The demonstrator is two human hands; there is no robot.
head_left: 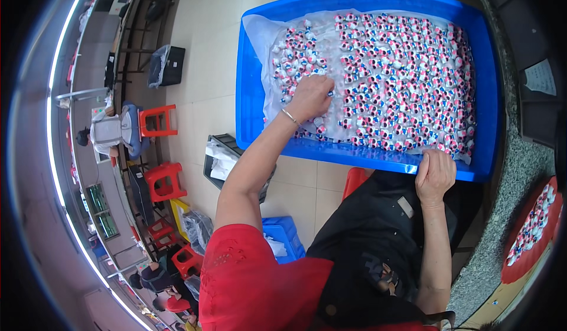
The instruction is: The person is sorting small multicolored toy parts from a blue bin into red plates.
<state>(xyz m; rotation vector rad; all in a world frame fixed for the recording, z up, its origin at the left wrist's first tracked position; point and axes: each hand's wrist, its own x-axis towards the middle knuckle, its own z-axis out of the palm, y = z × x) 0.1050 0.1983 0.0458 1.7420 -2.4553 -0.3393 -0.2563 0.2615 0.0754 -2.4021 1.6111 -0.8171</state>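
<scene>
A large blue plastic tray [366, 0] lies in front of me, lined with a thin white sheet [260, 32]. Many small painted pieces [401, 77] in white, pink, blue and black fill its middle and right in close rows. On the left is a looser heap of the same pieces [295, 53]. Between the two groups my left hand [311, 97] reaches down with curled fingers; a bit of blue and white shows beside them, but the fingertips are hidden. My right hand [436, 174] is wrapped over the tray's near rim at the right.
A speckled stone counter [496, 242] runs along the right, with a red dish [531, 230] of similar pieces. Below the tray stand a dark crate [221, 159] and a blue bin [283, 236]. Red stools [164, 180] and a seated person [112, 130] are at the left.
</scene>
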